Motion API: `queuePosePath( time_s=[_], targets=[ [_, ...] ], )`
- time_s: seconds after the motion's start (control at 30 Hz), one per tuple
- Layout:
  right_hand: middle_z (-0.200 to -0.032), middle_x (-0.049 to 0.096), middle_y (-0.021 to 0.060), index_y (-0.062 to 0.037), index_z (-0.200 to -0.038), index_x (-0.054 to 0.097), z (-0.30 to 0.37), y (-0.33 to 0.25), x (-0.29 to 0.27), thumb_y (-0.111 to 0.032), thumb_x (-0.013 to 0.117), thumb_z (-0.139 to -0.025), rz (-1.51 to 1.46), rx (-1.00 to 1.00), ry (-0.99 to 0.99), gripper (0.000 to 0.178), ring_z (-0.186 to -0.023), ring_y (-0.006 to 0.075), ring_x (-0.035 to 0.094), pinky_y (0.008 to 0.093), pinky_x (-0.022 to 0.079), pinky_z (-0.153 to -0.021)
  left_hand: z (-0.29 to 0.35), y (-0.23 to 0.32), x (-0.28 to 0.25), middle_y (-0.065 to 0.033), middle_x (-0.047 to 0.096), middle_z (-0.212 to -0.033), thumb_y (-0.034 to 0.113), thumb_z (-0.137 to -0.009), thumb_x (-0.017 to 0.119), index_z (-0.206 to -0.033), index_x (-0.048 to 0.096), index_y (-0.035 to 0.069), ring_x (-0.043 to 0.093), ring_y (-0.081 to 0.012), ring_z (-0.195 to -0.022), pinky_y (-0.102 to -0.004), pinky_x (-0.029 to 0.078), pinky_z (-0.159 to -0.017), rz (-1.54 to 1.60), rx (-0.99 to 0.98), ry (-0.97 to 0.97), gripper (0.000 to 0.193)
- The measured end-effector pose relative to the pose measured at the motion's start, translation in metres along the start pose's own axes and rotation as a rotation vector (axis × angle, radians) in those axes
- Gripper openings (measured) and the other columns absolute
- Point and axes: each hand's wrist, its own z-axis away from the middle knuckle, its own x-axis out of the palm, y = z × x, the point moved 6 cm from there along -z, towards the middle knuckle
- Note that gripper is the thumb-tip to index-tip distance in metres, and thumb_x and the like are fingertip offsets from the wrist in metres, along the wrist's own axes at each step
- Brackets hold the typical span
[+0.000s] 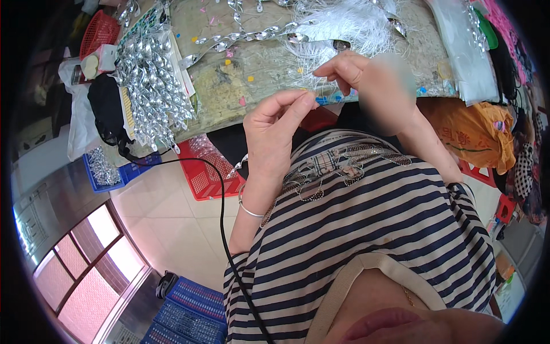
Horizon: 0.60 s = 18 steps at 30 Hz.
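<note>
Striped shirt (366, 212), quantity one, sits closest to us. Left to right, we count one blue basket (136, 171), one heap of silver twisted strips (152, 86), and one silver chain (266, 34) on the table (220, 86), long axis crosswise, left end angled toward us. Our left hand (272, 126) presses thumb and index together; we cannot tell whether they pinch anything. Our right hand (375, 86) curves its fingers, partly spread, near one white fringe (338, 23).

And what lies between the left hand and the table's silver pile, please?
Mottled tabletop, a small pink scrap and pale sheeting, in the head view.
</note>
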Motion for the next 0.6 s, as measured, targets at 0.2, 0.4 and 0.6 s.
queuePosePath(
  time_s=[0.2,0.4,0.6],
  targets=[
    [-0.089,0.058,-0.0013,-0.0038,-0.098,0.068,0.007,0.01,0.004,-0.024,0.054,-0.095,-0.063,0.108,-0.022,0.025,-0.08,0.0064,0.048,0.0209,0.04,-0.07,0.001,-0.004,0.001,-0.005,0.067,-0.084,0.004,-0.084,0.067,-0.093,0.068,-0.001,0.06,-0.0081,-0.078,-0.02,0.047,-0.073,-0.054,-0.024,-0.002,0.01],
    [-0.094,0.066,0.0025,-0.0025,-0.099,0.069,0.008,0.015,0.005,-0.021,0.06,-0.091,-0.166,0.173,-0.047,0.022,-0.09,0.0081,0.058,0.0228,0.045,-0.083,0.0,-0.009,0.003,-0.003,0.067,-0.08,0.004,-0.083,0.067,-0.09,0.068,-0.001,0.057,-0.0041,-0.071,-0.0176,0.044,-0.067,-0.146,-0.01,-0.026,0.009],
    [-0.091,0.059,-0.0006,-0.0036,-0.095,0.069,0.009,0.014,0.006,-0.014,0.062,-0.089,-0.205,0.208,-0.036,0.014,-0.083,0.0066,0.054,0.0204,0.043,-0.073,-0.002,-0.012,0.001,-0.0006,0.066,-0.077,0.005,-0.083,0.068,-0.088,0.069,0.001,0.054,-0.0017,-0.068,-0.0162,0.042,-0.063,-0.213,0.007,-0.031,0.007]
  ],
)
